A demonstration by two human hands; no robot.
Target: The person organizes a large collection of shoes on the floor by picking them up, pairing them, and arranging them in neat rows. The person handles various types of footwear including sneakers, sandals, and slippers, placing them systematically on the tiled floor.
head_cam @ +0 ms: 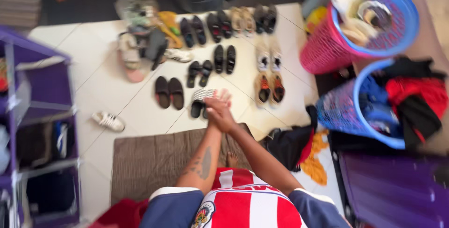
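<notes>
Your left hand (216, 108) and right hand (223, 115), pressed palm to palm, grasping nothing, above rows of paired dark shoes (169, 92) on white tiled floor (103, 87)

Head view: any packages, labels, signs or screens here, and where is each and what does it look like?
No packages, signs or screens show.
Crest badge: on the chest of the person's red-and-white striped jersey, bottom centre; roundish, multicoloured, too blurred for detail.

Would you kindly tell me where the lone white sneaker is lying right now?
In the head view, the white sneaker lies alone on the tiled floor at left, between the purple shelf unit and the brown mat.
</notes>
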